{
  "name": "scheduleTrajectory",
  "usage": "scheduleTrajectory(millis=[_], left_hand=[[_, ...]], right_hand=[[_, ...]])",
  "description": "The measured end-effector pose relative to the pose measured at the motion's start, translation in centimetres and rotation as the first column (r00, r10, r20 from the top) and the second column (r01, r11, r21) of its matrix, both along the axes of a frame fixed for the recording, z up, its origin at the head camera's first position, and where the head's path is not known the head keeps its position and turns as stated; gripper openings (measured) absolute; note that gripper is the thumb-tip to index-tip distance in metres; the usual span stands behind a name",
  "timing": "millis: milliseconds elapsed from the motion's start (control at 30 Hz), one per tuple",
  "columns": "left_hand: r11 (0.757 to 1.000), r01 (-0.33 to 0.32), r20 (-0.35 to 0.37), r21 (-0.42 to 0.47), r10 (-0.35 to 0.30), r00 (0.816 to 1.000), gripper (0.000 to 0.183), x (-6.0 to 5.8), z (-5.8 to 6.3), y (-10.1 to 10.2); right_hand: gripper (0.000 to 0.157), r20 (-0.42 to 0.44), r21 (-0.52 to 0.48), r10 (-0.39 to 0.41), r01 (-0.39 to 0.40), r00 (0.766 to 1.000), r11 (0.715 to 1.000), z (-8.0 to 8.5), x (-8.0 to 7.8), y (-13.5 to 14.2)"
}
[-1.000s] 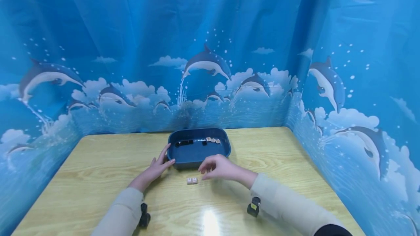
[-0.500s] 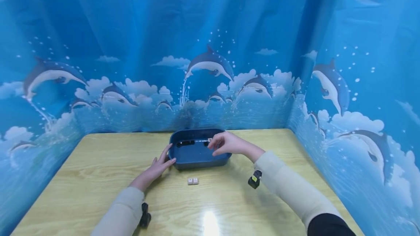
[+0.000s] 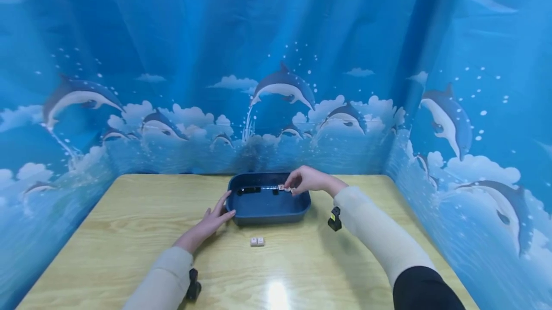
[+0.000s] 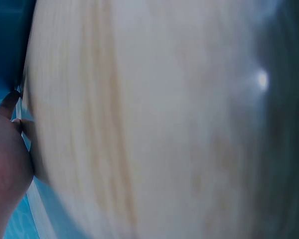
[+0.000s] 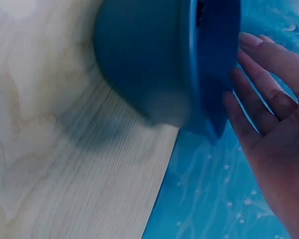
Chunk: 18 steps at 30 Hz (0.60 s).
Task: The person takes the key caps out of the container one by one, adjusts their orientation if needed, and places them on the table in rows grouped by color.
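A dark blue tray [image 3: 271,220] stands on the table near its back edge. My left hand [image 3: 210,222] touches its left end, thumb towards the front corner and fingers along the side. Over the tray's right half is my right hand [image 3: 308,179], thumb and forefinger reaching down around a small white keycap [image 3: 292,190]. Another white keycap [image 3: 281,187] shows just left of these fingertips. In the right wrist view, the right fingers [image 5: 261,79] are loosely extended at the tray rim. Two white keycaps [image 3: 257,242] sit side by side in front of the tray.
Several black pieces [image 3: 250,190] lie along the tray's back wall, with a small black one [image 3: 275,191] to their right. A wood-grain table [image 3: 129,233] carries everything. A blue dolphin-print curtain [image 3: 194,61] closes off the back and sides.
My right hand has gone from beside the two keycaps on the table, up over the tray and down to the white keycaps inside. The left hand keeps its place at the tray.
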<state>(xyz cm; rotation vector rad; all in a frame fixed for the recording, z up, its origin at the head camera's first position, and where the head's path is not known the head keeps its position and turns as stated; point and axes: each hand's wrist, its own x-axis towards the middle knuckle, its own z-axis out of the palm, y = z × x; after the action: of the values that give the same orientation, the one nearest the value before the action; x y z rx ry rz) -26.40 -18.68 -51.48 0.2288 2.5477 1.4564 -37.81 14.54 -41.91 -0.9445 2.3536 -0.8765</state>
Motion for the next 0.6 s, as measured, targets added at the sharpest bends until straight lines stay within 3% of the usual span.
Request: scheduleTrajectory(millis=[300, 600], left_hand=[[1.000, -0.020, 0.023, -0.011, 0.021, 1.000, 0.071, -0.1, -0.3, 0.0], [0.999, -0.044, 0.065, -0.002, 0.044, 0.997, 0.074, 0.0, -0.2, -0.1]], right_hand=[[0.027, -0.044, 0.154, 0.038, -0.031, 0.998, 0.988, -0.9, -1.7, -0.1], [0.026, -0.120, 0.321, 0.130, -0.085, 0.984, 0.943, -0.8, -2.5, -1.3]])
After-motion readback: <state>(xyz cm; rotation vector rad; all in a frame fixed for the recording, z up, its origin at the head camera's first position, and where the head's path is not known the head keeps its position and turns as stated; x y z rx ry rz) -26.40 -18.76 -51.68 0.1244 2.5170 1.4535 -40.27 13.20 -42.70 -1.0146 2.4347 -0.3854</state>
